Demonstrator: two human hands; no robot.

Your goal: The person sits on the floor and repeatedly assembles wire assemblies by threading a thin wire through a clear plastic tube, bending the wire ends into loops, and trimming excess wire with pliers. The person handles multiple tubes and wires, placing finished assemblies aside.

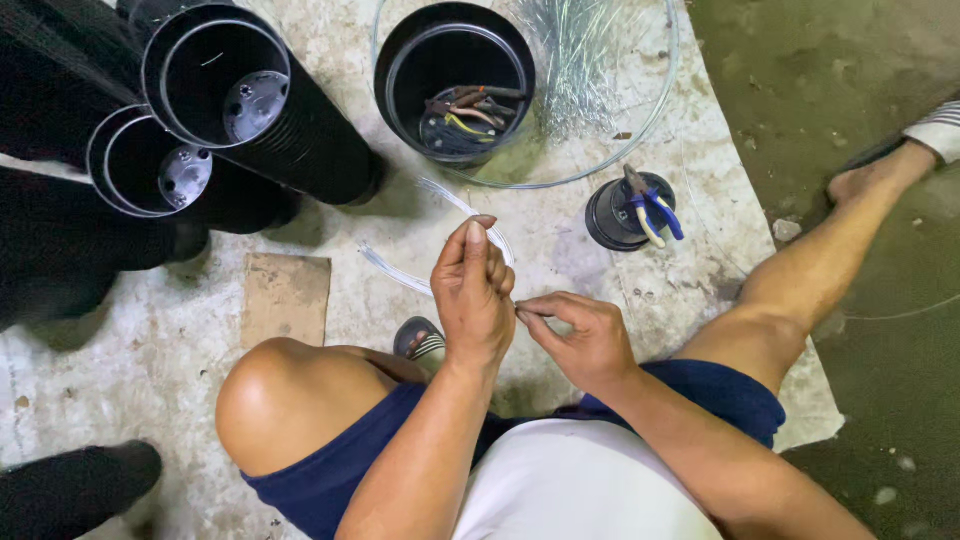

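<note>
My left hand (472, 295) is raised in front of me, fingers closed around a small coil of thin pale wire (455, 205) that loops out past the fingertips. Beside it, my right hand (585, 335) pinches the wire's end between thumb and forefinger, close against the left hand's knuckles. Both hands hover above my knees while I sit low over a light concrete floor.
Stacks of black plastic pots (240, 95) lie at the upper left. An upright black pot (455, 75) holds pliers and wire. A bundle of thin metal wires (575, 55) lies inside a clear ring. Blue-and-yellow pliers (648, 208) rest on a small black pot. A cardboard piece (287, 297) lies left.
</note>
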